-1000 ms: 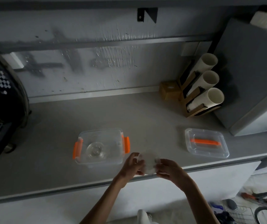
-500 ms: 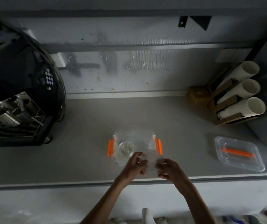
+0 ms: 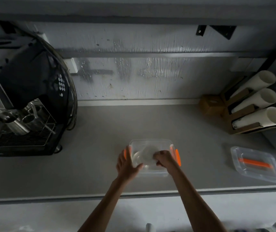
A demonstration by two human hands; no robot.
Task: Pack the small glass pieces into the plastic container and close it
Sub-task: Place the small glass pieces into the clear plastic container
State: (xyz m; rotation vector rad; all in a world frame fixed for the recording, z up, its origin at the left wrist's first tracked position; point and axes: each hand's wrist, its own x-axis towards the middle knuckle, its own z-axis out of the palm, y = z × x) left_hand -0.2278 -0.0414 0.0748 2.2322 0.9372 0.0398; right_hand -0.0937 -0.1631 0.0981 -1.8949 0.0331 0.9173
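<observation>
So the clear plastic container [image 3: 151,156] with the orange side clips sits on the grey counter [image 3: 100,164], near the front edge and roughly in the middle. Both hands are right at it. The left hand [image 3: 127,163] is spread against the container's left side, fingers up along the orange clip there and thumb hooked toward the near rim, so it looks like it's just bracing the box rather than gripping anything. The right hand [image 3: 165,159] is curled shut around a round, pale, see-through glass piece [image 3: 148,154], holding it by its right edge over the open top of the container; it's blurry, so I honestly can't say if the piece is touching the bottom or hanging just above it. There seems to be another round glass bit [image 3: 136,155] already inside, on the left of the box. The lid [image 3: 257,164], clear with an orange strip handle, lies flat on the counter well off to the right, apart from the box. Far left there's a black coffee machine [image 3: 28,97], and at the far right a rack of white paper cup stacks [image 3: 257,101] lying on their sides.
</observation>
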